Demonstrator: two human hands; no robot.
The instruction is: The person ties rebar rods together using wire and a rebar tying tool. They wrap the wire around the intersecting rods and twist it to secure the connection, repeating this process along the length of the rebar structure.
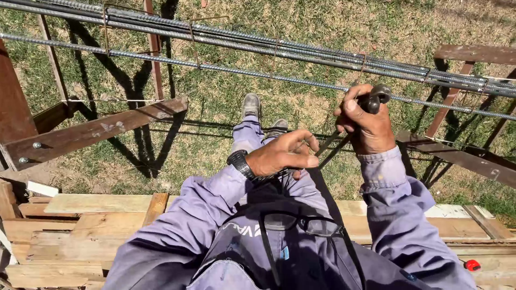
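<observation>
The right hand (365, 122) is clenched around the dark metal handle of a tying tool (376, 98), raised just under the long bundle of ribbed grey steel bars (258, 45) that runs slantwise across the view; the tool's rounded head sits close beneath the lowest single bar of that bundle, whether it touches cannot be told. The left hand (285, 153), wearing a black wristwatch (240, 162), is below the bundle and beside the right hand, its fingers curled loosely and pinching what looks like thin wire, too fine to make out. Thin rusty wire stirrups (192, 37) wrap the bundle at intervals. The bundle lies over brown timber trestles: one angled beam (97, 130) under its left stretch, another frame (462, 80) under its right stretch. Beneath the bundle, dry patchy grass (215, 102) shows, crossed by shadows, with the person's grey shoes (251, 104) on it. Nearer the camera than the bundle lie pale wooden planks (97, 215), and a small red object (472, 265) rests on them at the right. Black-framed glasses (301, 223) hang on the lilac work shirt
</observation>
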